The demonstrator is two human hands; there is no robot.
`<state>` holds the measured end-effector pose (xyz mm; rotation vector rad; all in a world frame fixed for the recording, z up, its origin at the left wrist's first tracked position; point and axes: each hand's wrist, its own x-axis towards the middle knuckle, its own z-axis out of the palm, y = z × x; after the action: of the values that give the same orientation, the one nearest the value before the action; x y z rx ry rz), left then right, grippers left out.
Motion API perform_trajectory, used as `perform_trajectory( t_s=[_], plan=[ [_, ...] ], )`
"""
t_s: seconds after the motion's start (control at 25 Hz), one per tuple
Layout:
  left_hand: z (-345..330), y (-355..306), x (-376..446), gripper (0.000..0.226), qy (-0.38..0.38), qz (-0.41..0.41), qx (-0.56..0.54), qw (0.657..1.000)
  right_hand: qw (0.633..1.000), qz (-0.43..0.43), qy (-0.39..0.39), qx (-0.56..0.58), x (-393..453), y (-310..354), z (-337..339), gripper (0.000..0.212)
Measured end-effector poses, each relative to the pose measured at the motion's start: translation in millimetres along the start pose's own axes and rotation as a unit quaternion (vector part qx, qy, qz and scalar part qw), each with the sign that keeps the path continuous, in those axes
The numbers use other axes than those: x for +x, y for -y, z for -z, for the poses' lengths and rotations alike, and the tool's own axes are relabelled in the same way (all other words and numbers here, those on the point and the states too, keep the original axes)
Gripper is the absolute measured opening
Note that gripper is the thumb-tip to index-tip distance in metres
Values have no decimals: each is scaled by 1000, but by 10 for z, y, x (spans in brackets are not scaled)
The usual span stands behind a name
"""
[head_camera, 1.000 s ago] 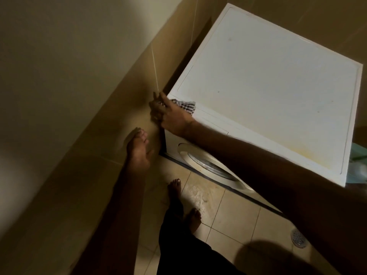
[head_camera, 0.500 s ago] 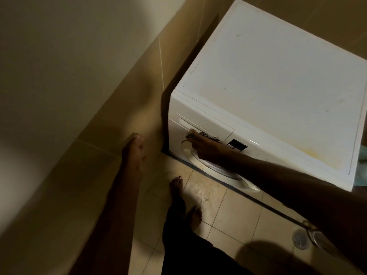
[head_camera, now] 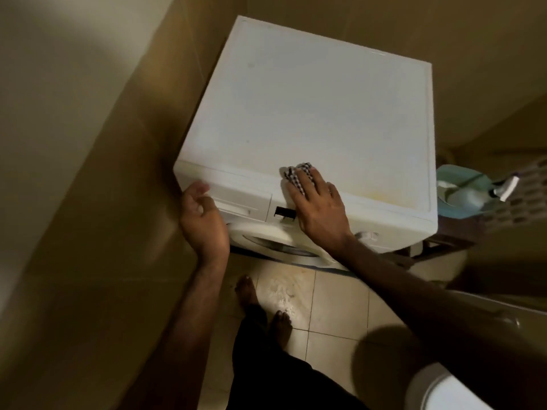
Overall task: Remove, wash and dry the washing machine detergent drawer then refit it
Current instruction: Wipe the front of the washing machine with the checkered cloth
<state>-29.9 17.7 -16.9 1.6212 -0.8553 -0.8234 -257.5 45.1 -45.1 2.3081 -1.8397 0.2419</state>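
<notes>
Detergent drawer [head_camera: 236, 199] seated, loosely curled left hand [head_camera: 201, 220] beside it; right hand [head_camera: 319, 208] flat on checked cloth [head_camera: 297, 176].

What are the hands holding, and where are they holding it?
The right hand presses a checked cloth flat under its fingers on the washing machine's front top edge. The left hand holds nothing; it is by the detergent drawer.

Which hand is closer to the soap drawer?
Left. The left hand is at the detergent drawer front, while the right hand presses a checked cloth farther right.
</notes>
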Motion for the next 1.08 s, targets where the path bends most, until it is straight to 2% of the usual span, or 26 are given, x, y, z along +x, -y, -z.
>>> perform_trajectory(
  t_s=[0.08,0.24,0.32,0.44,0.52,0.6,0.72,0.8,0.88,0.96,1.08],
  plan=[
    [-198,-173,-118,26,35,-59,10,998,992,-121,32,13,-146,-178,111,60],
    [-581,-435,-285,26,127,-98,65,985,978,-203,52,2,-624,-621,176,60],
    [-810,-544,-355,29,186,-102,89,973,961,-271,52,-2,-854,-895,207,60],
    [-1193,-678,-472,29,292,-74,79,950,889,-457,41,7,-1066,-1210,306,57],
    [-1491,-738,-572,28,365,-58,80,926,855,-517,9,41,-1150,-1370,390,65],
    [-1783,-810,-688,25,444,-46,94,890,855,-512,-37,75,-1168,-1409,500,73],
    [-2184,-926,-866,17,556,-21,139,819,861,-472,-135,131,-1032,-1290,691,67],
    [-2392,-1038,-1027,29,618,45,156,769,868,-435,-192,144,-909,-1225,779,63],
    [-2587,-1145,-1181,48,659,127,171,721,871,-416,-208,160,-784,-1212,805,62],
    [-2759,-1167,-1280,51,675,177,155,700,856,-440,-196,188,-686,-1239,841,66],
    [-2990,-1120,-1351,45,676,214,108,696,840,-465,-168,224,-682,-1380,914,82]
  ],
)
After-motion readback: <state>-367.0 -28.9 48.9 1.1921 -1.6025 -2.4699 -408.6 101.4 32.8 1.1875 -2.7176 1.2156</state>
